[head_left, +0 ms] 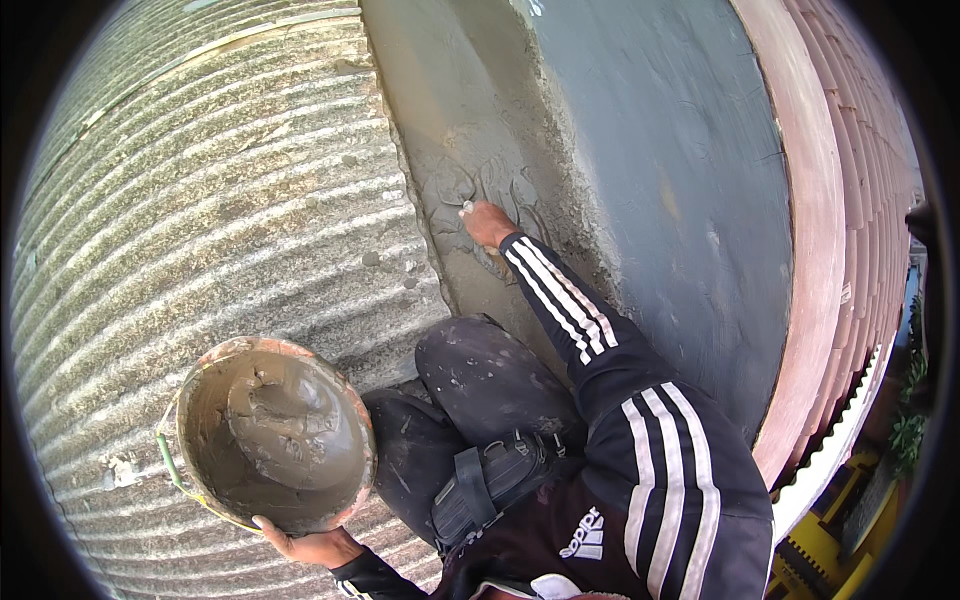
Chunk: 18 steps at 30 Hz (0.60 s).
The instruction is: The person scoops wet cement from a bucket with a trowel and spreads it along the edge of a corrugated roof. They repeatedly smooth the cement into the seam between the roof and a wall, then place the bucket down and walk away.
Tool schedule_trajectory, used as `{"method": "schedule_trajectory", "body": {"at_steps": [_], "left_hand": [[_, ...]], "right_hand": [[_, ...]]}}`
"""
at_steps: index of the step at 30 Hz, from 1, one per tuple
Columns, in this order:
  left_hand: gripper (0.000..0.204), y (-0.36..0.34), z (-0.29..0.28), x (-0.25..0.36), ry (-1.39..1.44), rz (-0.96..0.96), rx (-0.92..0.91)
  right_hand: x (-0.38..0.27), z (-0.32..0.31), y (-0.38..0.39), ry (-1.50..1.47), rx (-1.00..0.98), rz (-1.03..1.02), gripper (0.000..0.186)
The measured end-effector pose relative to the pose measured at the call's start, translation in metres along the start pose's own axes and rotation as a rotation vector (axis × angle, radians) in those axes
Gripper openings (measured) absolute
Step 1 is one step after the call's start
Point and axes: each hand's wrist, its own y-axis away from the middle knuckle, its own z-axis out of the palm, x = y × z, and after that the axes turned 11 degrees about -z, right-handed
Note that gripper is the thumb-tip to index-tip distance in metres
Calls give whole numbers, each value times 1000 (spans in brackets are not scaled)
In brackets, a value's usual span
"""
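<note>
Mortar (470, 180) lies wet beside the corrugated roofing (250, 180), where I'd press evenly, right hand (487, 224) fingers curled together, perhaps around something hidden, while steadying the bucket (204, 425) with the left hand (320, 548), its fingers too hidden to judge.

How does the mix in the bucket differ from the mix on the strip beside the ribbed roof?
The bucket mix sits inside a round bucket; the strip mix is spread along a strip beside the roof. The bucket mix has a rounded mound; the strip mix shows curved ridges. Both are grey-brown and look wet.
</note>
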Motion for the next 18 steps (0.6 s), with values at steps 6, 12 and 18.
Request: {"method": "schedule_trajectory", "body": {"at_steps": [6,12,18], "left_hand": [[76,-4,-4,-1,-79,6,1],[74,-6,-6,-2,-62,-8,-5],[70,-6,-8,-1,-13,-37,-11]], "right_hand": [[9,68,141,-250,381,235,52],[22,102,104,-713,468,334,44],[-33,96,-4,-853,557,265,37]]}}
